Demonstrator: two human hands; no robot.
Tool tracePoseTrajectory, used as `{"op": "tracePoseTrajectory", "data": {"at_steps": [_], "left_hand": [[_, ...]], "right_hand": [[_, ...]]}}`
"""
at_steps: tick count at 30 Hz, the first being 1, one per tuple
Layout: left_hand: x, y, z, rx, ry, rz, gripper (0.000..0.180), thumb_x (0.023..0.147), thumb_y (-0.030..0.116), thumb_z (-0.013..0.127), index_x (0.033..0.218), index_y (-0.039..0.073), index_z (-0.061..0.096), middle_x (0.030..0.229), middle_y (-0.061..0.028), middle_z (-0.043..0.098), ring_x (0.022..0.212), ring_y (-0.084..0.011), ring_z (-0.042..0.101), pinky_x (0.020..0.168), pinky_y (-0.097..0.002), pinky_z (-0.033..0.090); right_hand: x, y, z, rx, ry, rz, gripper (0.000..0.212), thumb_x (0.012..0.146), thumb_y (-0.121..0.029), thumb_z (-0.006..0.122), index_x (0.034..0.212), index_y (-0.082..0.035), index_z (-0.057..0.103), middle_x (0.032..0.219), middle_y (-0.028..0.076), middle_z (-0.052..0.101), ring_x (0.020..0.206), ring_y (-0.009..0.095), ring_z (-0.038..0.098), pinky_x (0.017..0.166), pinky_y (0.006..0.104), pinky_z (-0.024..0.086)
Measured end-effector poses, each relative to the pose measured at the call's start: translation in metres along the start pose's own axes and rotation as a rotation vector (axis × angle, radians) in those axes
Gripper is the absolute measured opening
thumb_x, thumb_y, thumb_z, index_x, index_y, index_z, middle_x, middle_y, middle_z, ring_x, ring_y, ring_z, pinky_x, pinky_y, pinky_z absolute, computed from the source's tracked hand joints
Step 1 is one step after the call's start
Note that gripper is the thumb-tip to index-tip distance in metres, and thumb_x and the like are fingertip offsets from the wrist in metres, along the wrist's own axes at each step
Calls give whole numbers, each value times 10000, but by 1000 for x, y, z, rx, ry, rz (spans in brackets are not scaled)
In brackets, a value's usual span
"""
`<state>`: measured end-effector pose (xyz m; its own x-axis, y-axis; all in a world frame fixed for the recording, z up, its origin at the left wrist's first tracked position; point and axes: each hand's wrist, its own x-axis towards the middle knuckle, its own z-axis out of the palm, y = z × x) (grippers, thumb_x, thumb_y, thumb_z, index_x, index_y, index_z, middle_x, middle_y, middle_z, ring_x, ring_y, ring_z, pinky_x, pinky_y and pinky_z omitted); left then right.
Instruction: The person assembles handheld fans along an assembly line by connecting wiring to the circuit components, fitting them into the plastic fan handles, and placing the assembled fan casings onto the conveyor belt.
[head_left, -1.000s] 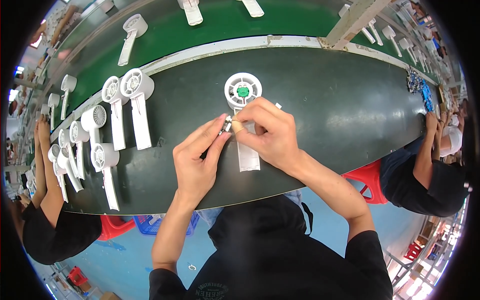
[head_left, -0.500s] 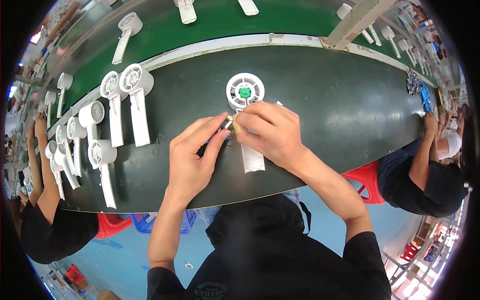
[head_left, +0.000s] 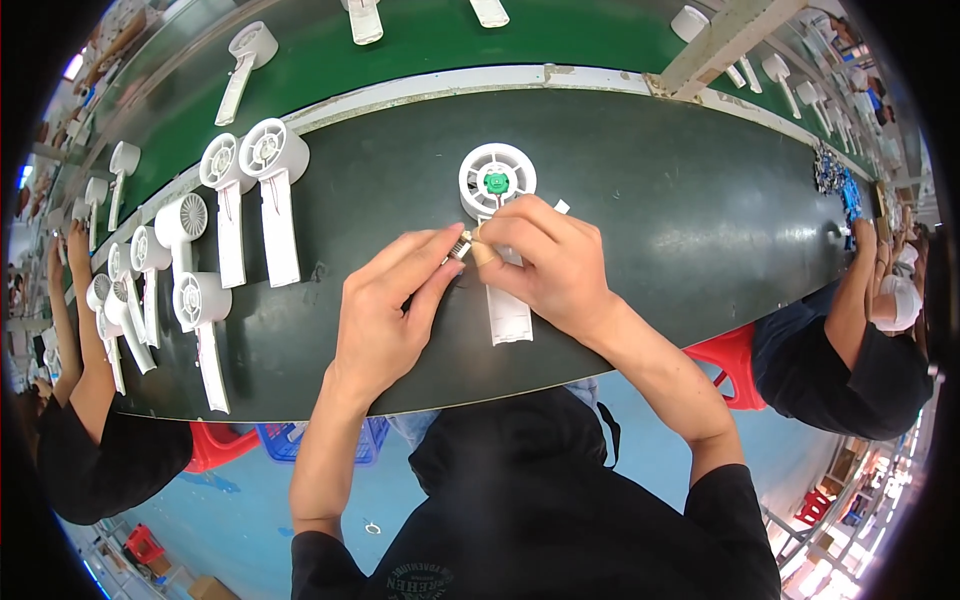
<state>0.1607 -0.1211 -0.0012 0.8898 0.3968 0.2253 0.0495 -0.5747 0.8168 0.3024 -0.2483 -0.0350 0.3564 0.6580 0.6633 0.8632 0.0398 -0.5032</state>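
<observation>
Fans [head_left: 278,225] lie left of hands [head_left: 385,305] pinched closed on a small part [head_left: 460,248], partly covering another fan's handle [head_left: 509,315].

blue floor [head_left: 240,512], red stool [head_left: 728,345], dark table [head_left: 650,200], green surface [head_left: 570,40] beyond.

Dark worktable [head_left: 700,200]: bears white fan housings [head_left: 282,235] at left, one green-centred housing [head_left: 497,184] mid-table, blue parts [head_left: 851,196] far right.

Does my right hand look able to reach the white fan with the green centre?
Probably yes: the white fan lies partly beneath your right hand, its head unobstructed, though those fingertips are at a small part.
</observation>
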Motion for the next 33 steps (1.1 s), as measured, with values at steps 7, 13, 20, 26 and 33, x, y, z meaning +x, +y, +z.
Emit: {"op": "tracePoseTrajectory", "data": {"at_steps": [7,13,20,26,33], "left_hand": [[-2,-10,6,36,45,92,327,853,-34,700,1178,7,689,1023,-132,694,805,-262,670,690,-322,545],[-1,-15,4,27,0,131,366,831,-79,691,1188,2,693,988,-140,698,804,-228,662,691,-292,522],[-1,-7,13,-37,67,43,316,867,-54,661,1178,-5,686,1036,-147,695,871,-261,673,748,-309,534],[-2,-6,26,37,10,-136,457,858,147,727,1243,44,505,1116,-191,605,992,-358,575,854,-442,475],[24,-13,-49,-17,361,-17,187,942,24,560,1124,24,518,1049,-115,612,866,-248,631,780,-343,496]], "right_hand": [[-3,1,-2,108,-62,105,235,696,1,789,872,-77,653,835,15,657,538,133,552,465,260,430],[4,9,-7,106,-103,-17,238,694,-2,790,879,-75,659,821,29,661,580,162,583,542,283,466],[1,2,-7,52,-69,72,230,725,7,784,905,-67,663,870,34,644,563,113,558,479,243,403],[-11,8,-8,432,149,731,219,944,2,608,1154,-37,560,898,-21,561,639,14,473,519,173,350],[-7,1,-11,442,87,817,227,982,-75,589,1201,-31,547,889,-8,559,609,9,435,506,173,344]]}}
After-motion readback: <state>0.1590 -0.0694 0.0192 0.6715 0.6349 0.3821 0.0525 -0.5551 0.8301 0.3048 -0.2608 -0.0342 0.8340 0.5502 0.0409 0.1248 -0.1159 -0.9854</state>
